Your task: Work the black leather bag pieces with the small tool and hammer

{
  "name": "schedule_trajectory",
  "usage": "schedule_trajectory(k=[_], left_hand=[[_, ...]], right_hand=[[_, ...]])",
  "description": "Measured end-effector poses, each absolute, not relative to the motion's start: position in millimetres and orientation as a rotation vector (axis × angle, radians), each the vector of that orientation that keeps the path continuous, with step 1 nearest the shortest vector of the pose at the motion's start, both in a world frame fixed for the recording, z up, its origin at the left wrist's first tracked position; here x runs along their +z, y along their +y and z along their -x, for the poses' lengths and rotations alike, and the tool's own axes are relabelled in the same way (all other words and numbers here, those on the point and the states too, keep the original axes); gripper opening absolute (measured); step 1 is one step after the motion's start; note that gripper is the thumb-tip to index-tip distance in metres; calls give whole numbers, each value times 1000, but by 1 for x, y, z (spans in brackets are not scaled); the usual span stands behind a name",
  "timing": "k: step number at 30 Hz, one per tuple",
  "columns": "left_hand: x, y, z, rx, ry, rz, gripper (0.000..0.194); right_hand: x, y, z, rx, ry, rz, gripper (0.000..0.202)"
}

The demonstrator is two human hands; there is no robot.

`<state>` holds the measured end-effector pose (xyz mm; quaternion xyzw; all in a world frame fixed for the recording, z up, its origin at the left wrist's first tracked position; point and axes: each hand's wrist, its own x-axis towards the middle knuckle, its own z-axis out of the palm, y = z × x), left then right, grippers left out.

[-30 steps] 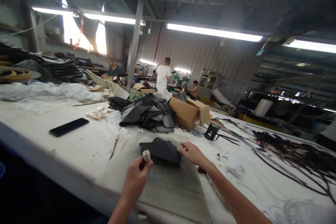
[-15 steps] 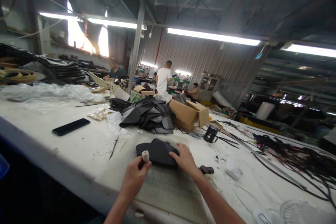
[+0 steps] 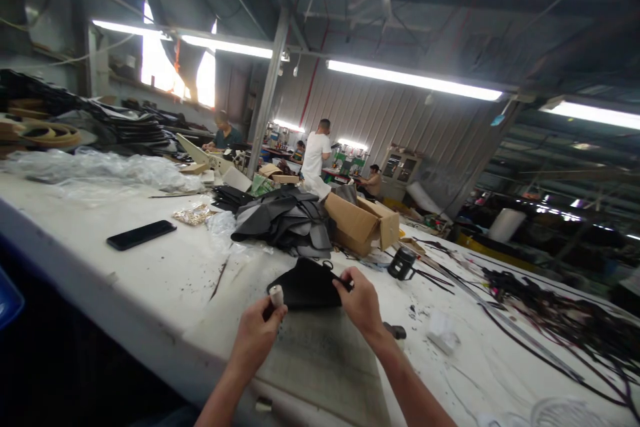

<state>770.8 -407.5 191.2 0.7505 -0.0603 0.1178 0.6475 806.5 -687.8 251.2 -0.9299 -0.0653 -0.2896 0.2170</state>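
Note:
My left hand (image 3: 256, 332) is closed around a small whitish cylinder (image 3: 277, 295), whose top pokes out above the thumb and fingers. Beside it is a black sheet piece (image 3: 306, 282), leather-like, over a greyish flat board (image 3: 325, 360). The fingers of my right hand (image 3: 361, 301) pinch this piece at its right edge, which looks lifted and tilted. A small dark loop shows at the piece's far edge. Partly hidden behind my right wrist lies a dark, metal-looking tool head (image 3: 396, 331).
Beyond the board lie a heap of dark sheet pieces (image 3: 285, 217) and an open cardboard box (image 3: 353, 221). A black mug (image 3: 401, 263) stands to the right, near dark straps (image 3: 550, 307). On the left are a phone (image 3: 142, 235) and a bag of small metallic parts (image 3: 193, 213).
My right hand has gone from resting on the black piece with spread fingers to pinching its right edge. The piece has tilted and shifted slightly right. My left hand still holds the cylinder.

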Motion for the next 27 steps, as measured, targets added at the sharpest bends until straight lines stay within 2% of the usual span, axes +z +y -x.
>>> schedule_trajectory(k=[7,14,19,23,27], left_hand=[[193,-407,-770,242,-158,-1686,35],[185,-408,-773,227,-161,-1698,34],[184,-408,-774,234,-166,-1716,34],[184,-408,-774,231,-161,-1714,33],[185,-408,-773,225,-154,-1707,32]], right_hand=[[238,-698,-778,-746,-206,2594,32],[215,-705,-782,-608,-245,2642,29],[216,-699,-776,-540,-420,2633,43],[218,-698,-776,-581,-345,2619,55],[214,-699,-783,-679,-240,2598,51]])
